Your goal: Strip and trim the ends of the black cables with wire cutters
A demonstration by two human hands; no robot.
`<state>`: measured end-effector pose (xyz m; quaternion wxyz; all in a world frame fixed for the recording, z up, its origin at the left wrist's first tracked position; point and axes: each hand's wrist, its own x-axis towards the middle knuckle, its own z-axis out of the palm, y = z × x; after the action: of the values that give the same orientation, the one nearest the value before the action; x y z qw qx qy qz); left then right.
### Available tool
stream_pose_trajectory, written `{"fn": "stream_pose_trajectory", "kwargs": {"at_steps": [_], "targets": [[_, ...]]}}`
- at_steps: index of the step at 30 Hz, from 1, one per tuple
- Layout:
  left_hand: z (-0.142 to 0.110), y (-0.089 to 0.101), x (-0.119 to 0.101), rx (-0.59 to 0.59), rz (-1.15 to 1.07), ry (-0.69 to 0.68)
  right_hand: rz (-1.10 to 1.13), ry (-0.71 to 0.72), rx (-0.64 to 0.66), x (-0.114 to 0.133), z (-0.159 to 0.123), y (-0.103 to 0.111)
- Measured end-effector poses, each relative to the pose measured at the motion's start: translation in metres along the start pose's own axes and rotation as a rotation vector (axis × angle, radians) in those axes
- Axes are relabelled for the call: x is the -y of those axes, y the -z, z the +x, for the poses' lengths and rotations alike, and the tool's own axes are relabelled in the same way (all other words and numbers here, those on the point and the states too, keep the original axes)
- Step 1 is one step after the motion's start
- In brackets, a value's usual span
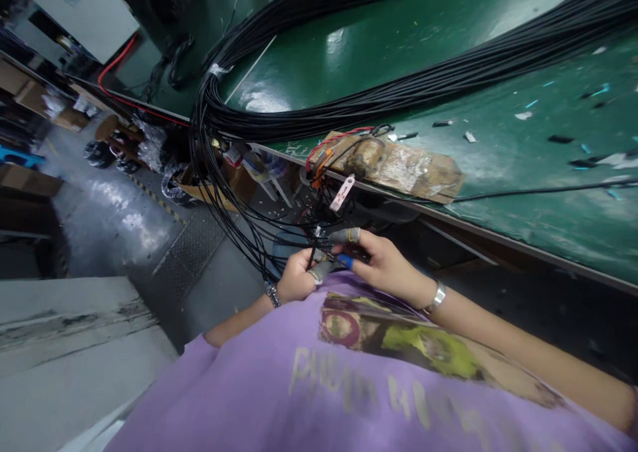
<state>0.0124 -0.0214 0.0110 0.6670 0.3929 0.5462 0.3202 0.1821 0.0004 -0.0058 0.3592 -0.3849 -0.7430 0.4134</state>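
Note:
My left hand [296, 278] is closed in a fist around thin black cables [234, 213] that hang down from a thick black cable bundle [379, 100] lying across the green table [498, 166]. My right hand [383, 262], with taped fingertips, pinches the same cable ends just right of the left hand. Both hands sit close together above my purple shirt [309, 372], below the table's front edge. A small white tag [341, 193] dangles just above the hands.
A tape-wrapped fixture [399, 166] with red and orange wires sits at the table edge. Small scraps litter the green top. To the left are a grey floor [114, 219], cardboard boxes [30, 179] and a grey cabinet [84, 10].

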Motion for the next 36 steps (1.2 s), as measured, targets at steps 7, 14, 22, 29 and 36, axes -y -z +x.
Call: {"fn": "stream_pose_trajectory", "kwargs": {"at_steps": [7, 14, 22, 29, 36], "targets": [[0.006, 0.007, 0.013, -0.091, -0.01, 0.007, -0.123, 0.22, 0.13, 0.005, -0.006, 0.001], [0.006, 0.006, 0.01, -0.075, 0.057, 0.002, 0.131, -0.197, -0.169, -0.002, -0.006, 0.005], [0.003, 0.007, 0.012, 0.019, 0.216, -0.113, 0.243, -0.309, 0.185, 0.005, 0.015, 0.014], [0.001, 0.007, 0.009, 0.021, 0.253, -0.13, 0.169, -0.293, 0.282, 0.007, 0.021, 0.01], [0.002, 0.008, 0.01, 0.029, 0.268, -0.15, 0.395, -0.333, 0.273, 0.003, 0.02, 0.008]]}}
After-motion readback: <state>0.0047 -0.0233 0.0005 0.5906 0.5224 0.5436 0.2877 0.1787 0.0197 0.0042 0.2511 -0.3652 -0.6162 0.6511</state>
